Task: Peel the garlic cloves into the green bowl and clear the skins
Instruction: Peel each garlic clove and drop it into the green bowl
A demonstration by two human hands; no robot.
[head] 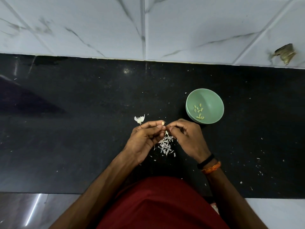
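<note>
Garlic clove (pixel 163 123) pinched in left hand (pixel 145 139) grip, right hand (pixel 186 138) fingertips pinching beside it

Black stone counter (pixel 82 146), green bowl (pixel 212 96) resting on it, heap of garlic skins (pixel 165 145), garlic piece (pixel 139 119)

Both hands raised together, left hand (pixel 145 138) and right hand (pixel 186 138) fingertips seemingly pinching

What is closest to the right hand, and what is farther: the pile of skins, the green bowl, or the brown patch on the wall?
From the right hand, in the head view:
1. Pile of skins, just beside it, between both hands.
2. Green bowl, just beyond it on the counter.
3. Brown patch, far off on the wall.
</note>
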